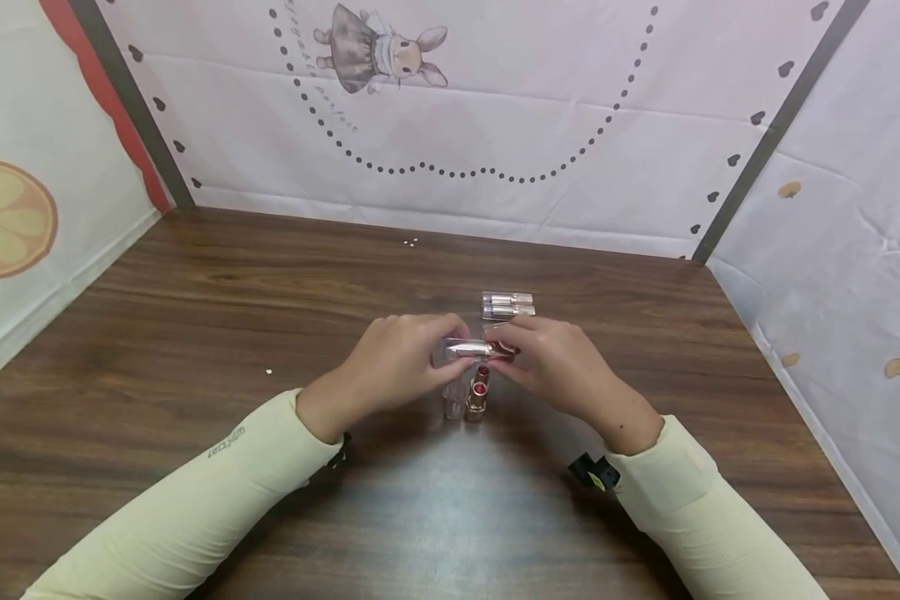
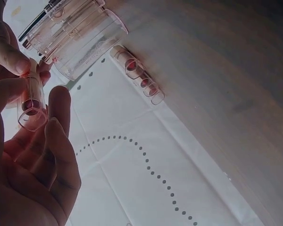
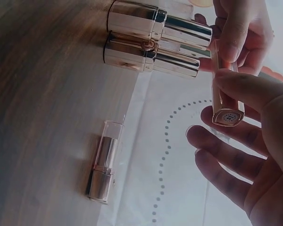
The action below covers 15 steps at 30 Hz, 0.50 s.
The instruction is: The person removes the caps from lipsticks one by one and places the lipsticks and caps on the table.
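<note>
Both hands hold a lipstick (image 1: pixel 468 348) level above the table; it has a clear cap and a shiny metallic base. My left hand (image 1: pixel 401 358) pinches the clear cap end between thumb and finger. At the other end, my right hand (image 1: pixel 558 367) grips the base, whose stamped bottom faces out in the right wrist view. Just below the hands, two uncapped gold lipsticks (image 3: pixel 151 54) stand upright with red tips. Beside them stand clear caps (image 2: pixel 80 42). Two capped lipsticks (image 1: pixel 507 304) lie side by side beyond the right hand.
The brown wood-grain table (image 1: pixel 217 333) reaches back to a white printed cloth wall (image 1: pixel 495 125). Cloth also hangs at both sides. Small white bits (image 1: pixel 411 242) lie near the back edge, and another white speck (image 1: pixel 268 372) lies left of the hands.
</note>
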Available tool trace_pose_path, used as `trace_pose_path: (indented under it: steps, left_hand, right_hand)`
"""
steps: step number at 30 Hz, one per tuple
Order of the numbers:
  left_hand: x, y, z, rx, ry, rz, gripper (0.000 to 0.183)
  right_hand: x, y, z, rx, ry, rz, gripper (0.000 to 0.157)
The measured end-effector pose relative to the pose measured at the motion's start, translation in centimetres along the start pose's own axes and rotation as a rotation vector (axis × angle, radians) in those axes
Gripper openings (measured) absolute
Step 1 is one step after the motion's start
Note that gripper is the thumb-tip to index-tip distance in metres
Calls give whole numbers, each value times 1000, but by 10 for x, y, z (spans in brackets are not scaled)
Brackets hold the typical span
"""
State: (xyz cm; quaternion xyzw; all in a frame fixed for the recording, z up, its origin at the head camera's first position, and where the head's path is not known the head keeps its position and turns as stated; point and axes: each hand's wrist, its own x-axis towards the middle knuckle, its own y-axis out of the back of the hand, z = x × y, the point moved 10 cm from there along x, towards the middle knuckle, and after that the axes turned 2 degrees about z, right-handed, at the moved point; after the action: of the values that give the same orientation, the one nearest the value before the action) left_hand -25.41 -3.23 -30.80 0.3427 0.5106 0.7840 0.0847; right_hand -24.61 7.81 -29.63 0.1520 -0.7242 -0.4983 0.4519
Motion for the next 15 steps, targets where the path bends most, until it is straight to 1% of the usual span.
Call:
trace_pose_path:
  steps: [5, 10, 15]
  left_hand:
    - [0, -2, -2, 15, 13, -22, 25]
    - [2, -2, -3, 25, 17, -20, 26]
    - [2, -5, -5, 20, 46, -51, 26]
  right_hand:
    - [-1, -2, 2, -12, -13, -15, 24]
    - [1, 0, 4, -33, -28, -13, 25]
    - [0, -3, 7, -37, -49, -36, 25]
